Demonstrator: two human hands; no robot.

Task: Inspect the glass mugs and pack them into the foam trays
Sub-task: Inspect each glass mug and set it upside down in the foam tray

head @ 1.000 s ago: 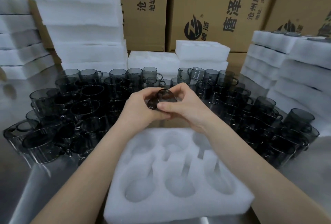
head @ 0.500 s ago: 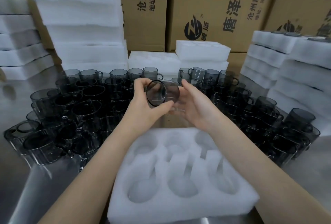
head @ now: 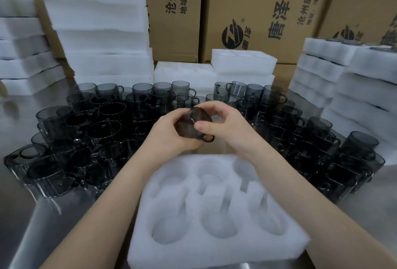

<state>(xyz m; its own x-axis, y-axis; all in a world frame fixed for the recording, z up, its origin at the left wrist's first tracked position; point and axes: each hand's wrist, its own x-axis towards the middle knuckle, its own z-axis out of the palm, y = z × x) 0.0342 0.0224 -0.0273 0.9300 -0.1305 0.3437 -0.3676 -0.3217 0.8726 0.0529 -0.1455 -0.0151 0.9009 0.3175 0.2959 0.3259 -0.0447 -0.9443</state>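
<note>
Over the foam tray (head: 214, 253) at the table's (head: 49, 225) near edge, gripping a glass mug (head: 193, 121) in left hand (head: 169, 134) and right hand (head: 233, 126): likely light, stiff, slick, breakable, best held round its body.

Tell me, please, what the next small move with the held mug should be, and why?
Probably, if it looks sound, lower the mug into a far pocket of the foam tray: left hand and right hand both grip it tilted above the tray's far edge, and all six pockets look empty.
</note>
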